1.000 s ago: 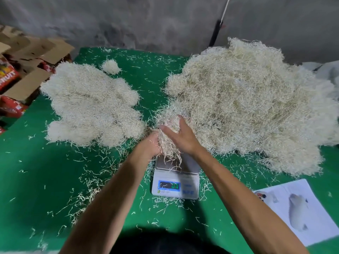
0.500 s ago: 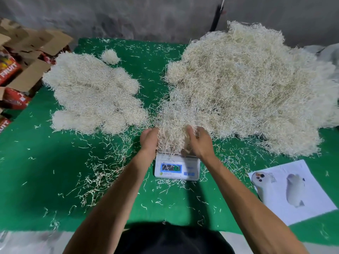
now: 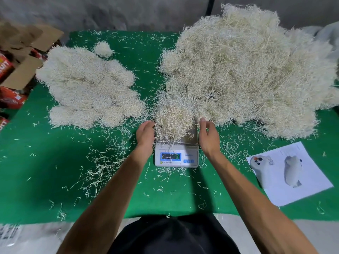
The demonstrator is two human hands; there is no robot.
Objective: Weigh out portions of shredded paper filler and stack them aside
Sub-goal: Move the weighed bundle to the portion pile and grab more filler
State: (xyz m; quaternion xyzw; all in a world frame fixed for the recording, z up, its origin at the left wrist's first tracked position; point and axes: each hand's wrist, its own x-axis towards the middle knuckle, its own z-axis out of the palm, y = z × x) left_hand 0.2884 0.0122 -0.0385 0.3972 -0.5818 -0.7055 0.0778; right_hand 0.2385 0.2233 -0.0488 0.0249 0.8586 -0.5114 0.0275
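Two hands flank a clump of shredded paper (image 3: 172, 123) sitting on the scale (image 3: 176, 154) at the desk's (image 3: 36, 162) centre. Left hand (image 3: 145, 133) touches it with relaxed fingers; right hand (image 3: 209, 137) hovers loosely open, empty. Weighed portions (image 3: 88, 88) lie far left, bulk pile (image 3: 247, 70) far right.

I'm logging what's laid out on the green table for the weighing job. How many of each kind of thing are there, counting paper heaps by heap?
Big heaps of shredded paper: 2, the supply heap and the stacked portions
Small separate clump: 1
Portion on the scale: 1
Scale: 1
Printed sheet: 1
Total: 6
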